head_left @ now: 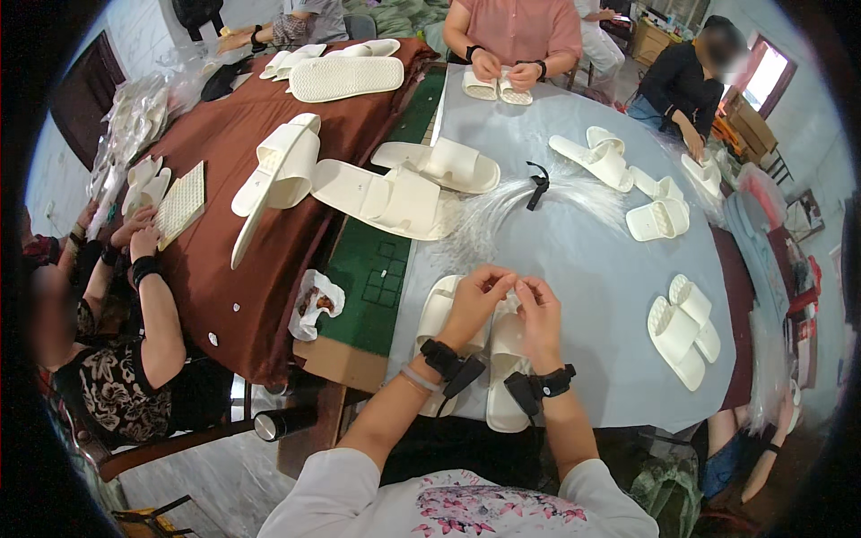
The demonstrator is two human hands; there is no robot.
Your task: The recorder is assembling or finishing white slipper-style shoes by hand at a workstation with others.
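My left hand [480, 300] and my right hand [538, 314] meet fingertip to fingertip above the table's near edge, both pinched closed. Whatever is between the fingertips is too thin or small to make out. Beneath them lie a cream slipper [438, 309] on the left and another cream slipper [508, 408] on the right, partly covered by my hands and wrists. Just beyond my fingers is a bundle of clear thin plastic strands [574, 199], bound with a black strap [537, 186].
Large cream slippers [386, 197] lie beyond my left hand. A pair [684, 332] sits to the right on the grey tabletop [619, 368]. Brown cloth [211, 296] covers the left table, beside a crumpled white wrapper [317, 305]. Several people handle slippers around the tables.
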